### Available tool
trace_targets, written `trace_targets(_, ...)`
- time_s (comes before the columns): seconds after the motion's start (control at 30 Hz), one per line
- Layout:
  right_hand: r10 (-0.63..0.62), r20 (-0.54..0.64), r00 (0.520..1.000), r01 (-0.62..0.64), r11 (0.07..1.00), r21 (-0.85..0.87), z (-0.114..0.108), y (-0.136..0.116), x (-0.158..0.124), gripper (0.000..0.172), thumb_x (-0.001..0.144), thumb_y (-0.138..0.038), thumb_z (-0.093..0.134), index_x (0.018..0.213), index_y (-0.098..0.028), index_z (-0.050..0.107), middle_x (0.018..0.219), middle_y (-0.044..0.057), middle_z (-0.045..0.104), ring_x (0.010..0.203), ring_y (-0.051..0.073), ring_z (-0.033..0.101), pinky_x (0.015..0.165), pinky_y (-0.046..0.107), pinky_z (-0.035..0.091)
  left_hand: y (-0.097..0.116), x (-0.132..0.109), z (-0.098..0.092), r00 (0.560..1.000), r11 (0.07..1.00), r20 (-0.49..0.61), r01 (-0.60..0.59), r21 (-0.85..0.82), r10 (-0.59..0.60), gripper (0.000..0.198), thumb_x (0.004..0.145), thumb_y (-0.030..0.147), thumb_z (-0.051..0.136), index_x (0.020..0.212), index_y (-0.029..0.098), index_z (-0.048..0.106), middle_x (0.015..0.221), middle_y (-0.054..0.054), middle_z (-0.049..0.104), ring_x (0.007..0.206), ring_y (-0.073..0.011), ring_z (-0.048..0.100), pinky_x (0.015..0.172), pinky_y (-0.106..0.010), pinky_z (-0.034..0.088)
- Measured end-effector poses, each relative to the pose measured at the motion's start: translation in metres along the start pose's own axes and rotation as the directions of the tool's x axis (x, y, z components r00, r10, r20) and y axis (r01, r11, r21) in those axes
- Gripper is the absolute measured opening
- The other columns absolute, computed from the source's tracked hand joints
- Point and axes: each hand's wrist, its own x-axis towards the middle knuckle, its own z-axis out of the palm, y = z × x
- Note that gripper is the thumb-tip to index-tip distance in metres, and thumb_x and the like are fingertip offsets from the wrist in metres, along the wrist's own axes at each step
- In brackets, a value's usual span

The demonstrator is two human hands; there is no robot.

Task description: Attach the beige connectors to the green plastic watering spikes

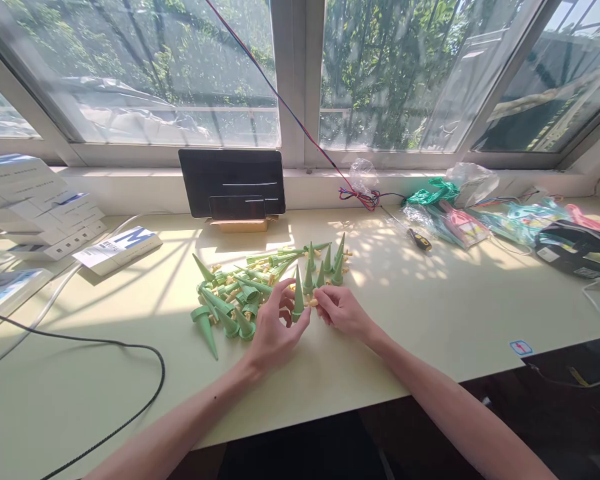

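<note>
My left hand [276,328] is curled round the base of an upright green plastic spike [299,293], thumb in front and fingers behind. Close beside it, my right hand [344,311] pinches a small tan plastic valve piece [312,303] at the spike's lower right side. Whether the valve piece is joined to the spike I cannot tell. Left of my hands lies a heap of green spikes [220,301] mixed with more tan pieces. Behind my right hand, several spikes [338,272] stand point up with tan pieces at their bases.
A black tablet [233,180] leans on a stand at the back. White boxes [120,250] sit to the left, near a dark cable [145,350]. Rightward lie a yellow-black tool [419,240], plastic bags [467,223] and a black object [575,248]. The table's front edge runs below my forearms.
</note>
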Motion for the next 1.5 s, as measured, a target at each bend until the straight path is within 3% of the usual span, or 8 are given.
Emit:
trace_targets(0.13, -0.008, 0.007, 1.000, 0.007, 0.996, 0.085, -0.0012, -0.0014, 0.0001, 0.032, 0.092, -0.050, 0.059, 0.090, -0.019, 0.062, 0.077, 0.000, 0.062, 0.047, 0.008, 0.052, 0.045, 0.023, 0.041, -0.0012, 0.0009, -0.0006, 1.000, 1.000, -0.026, 0.017, 0.007, -0.017, 0.044, 0.083, 0.028, 0.066, 0.123, 0.025, 0.048, 0.085, 0.001, 0.053, 0.068, -0.0106, 0.054, 0.052, -0.019, 0.050)
trace_targets(0.27, -0.023, 0.027, 0.999, 0.020, 0.995, 0.102, -0.0019, -0.0024, -0.0011, 0.027, 0.089, -0.046, 0.064, 0.090, -0.019, 0.063, 0.084, 0.001, 0.061, 0.050, 0.008, 0.052, 0.047, 0.025, 0.044, -0.0012, 0.0014, -0.0015, 0.999, 1.000, -0.034, 0.010, 0.023, -0.009, 0.044, 0.083, 0.028, 0.066, 0.123, 0.025, 0.047, 0.085, 0.001, 0.052, 0.067, -0.0103, 0.053, 0.052, -0.019, 0.049)
trace_targets(0.63, 0.004, 0.055, 0.998, -0.007, 0.999, 0.040, -0.0025, -0.0046, -0.0025, 0.032, 0.093, -0.046, 0.057, 0.076, -0.019, 0.056, 0.055, -0.005, 0.050, 0.045, 0.009, 0.046, 0.048, 0.024, 0.039, -0.0024, 0.0005, -0.0014, 1.000, 1.000, 0.005, 0.003, 0.000, -0.003, 0.046, 0.083, 0.026, 0.066, 0.125, 0.026, 0.046, 0.086, 0.000, 0.051, 0.068, -0.0100, 0.052, 0.051, -0.018, 0.048)
trace_targets(1.17, 0.013, 0.047, 0.999, -0.011, 0.999, -0.042, 0.0001, 0.0028, -0.0019, 0.049, 0.098, -0.054, 0.047, 0.062, -0.019, 0.048, 0.049, -0.005, 0.043, 0.044, 0.009, 0.042, 0.046, 0.024, 0.035, -0.0019, -0.0002, -0.0012, 0.998, 1.000, 0.060, 0.010, -0.027, -0.009, 0.045, 0.084, 0.026, 0.065, 0.125, 0.025, 0.046, 0.085, 0.001, 0.051, 0.067, -0.0101, 0.051, 0.051, -0.018, 0.047)
trace_targets(1.33, -0.032, 0.022, 0.999, 0.033, 0.998, -0.046, 0.0018, 0.0008, -0.0009, 0.048, 0.100, -0.050, 0.044, 0.062, -0.019, 0.046, 0.053, -0.004, 0.045, 0.047, 0.010, 0.043, 0.050, 0.024, 0.037, -0.0013, 0.0013, -0.0028, 0.994, 0.993, 0.068, 0.095, -0.074, -0.090, 0.045, 0.083, 0.031, 0.067, 0.124, 0.025, 0.047, 0.086, 0.001, 0.052, 0.070, -0.0110, 0.053, 0.054, -0.020, 0.049)
trace_targets(1.5, -0.049, 0.064, 0.997, 0.054, 0.995, -0.081, 0.0017, -0.0008, -0.0008, 0.037, 0.100, -0.044, 0.045, 0.075, -0.018, 0.054, 0.067, -0.002, 0.054, 0.051, 0.009, 0.045, 0.052, 0.024, 0.036, -0.0031, 0.0058, -0.0039, 0.968, 0.946, 0.106, 0.245, -0.214, -0.227, 0.047, 0.082, 0.039, 0.070, 0.120, 0.023, 0.049, 0.081, 0.002, 0.052, 0.069, -0.0119, 0.056, 0.055, -0.021, 0.048)
